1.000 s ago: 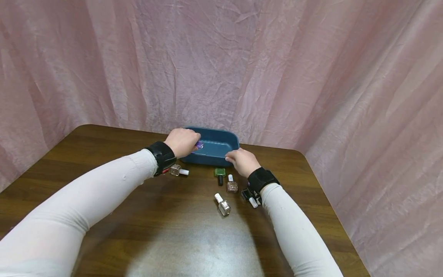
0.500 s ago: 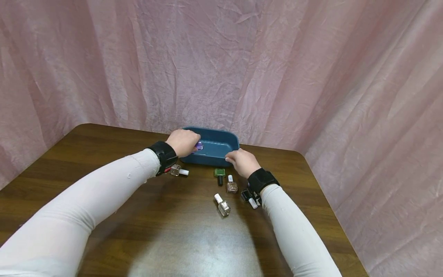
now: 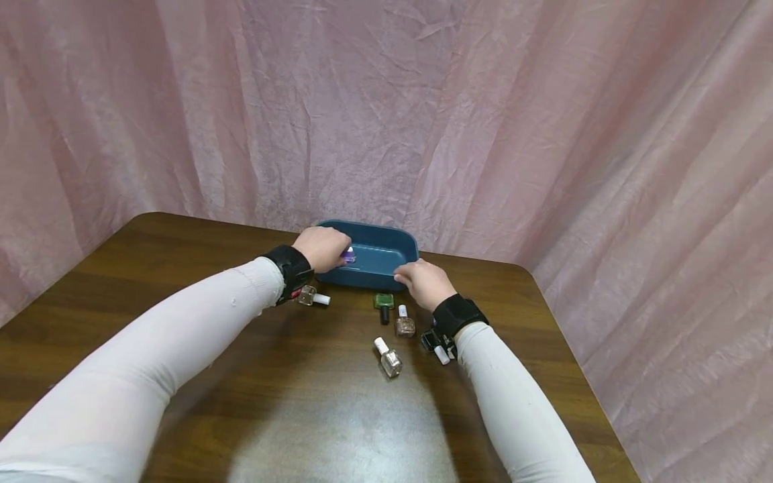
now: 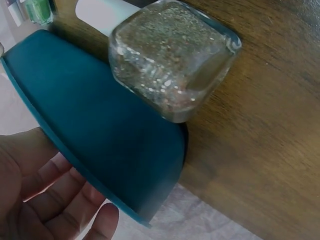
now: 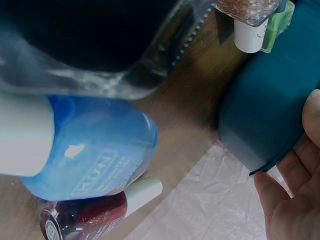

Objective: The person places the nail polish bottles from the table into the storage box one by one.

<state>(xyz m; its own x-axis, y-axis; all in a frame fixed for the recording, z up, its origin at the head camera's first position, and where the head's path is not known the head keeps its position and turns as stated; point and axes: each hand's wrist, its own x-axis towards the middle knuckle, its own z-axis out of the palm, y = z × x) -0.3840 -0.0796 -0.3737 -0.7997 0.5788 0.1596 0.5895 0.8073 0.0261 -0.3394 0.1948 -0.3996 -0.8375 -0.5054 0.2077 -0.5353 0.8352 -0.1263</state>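
Note:
A blue bin (image 3: 374,258) stands at the table's back edge. My left hand (image 3: 323,247) reaches over its left end, fingers curled down inside at a purple nail polish bottle (image 3: 349,255); in the left wrist view the fingertips pass behind the rim. My right hand (image 3: 425,283) pinches the bin's front right corner, thumb (image 5: 313,117) outside the wall. Below the left wrist lies a clear glitter nail polish bottle (image 4: 172,60) with a white cap. Green (image 3: 383,301), pinkish glitter (image 3: 405,326) and silver (image 3: 390,362) nail polish bottles lie in front of the bin.
Beside the right wrist lies a dark nail polish bottle (image 3: 431,340) with a white cap. Blue (image 5: 95,150) and dark red (image 5: 90,215) bottles lie close by in the right wrist view. A pink curtain (image 3: 362,114) hangs directly behind the wooden table (image 3: 302,402).
The left forearm has shifted slightly to the right, and the purple bottle has turned a little at the left fingers, showing a white part. The right hand and bin have stayed put.

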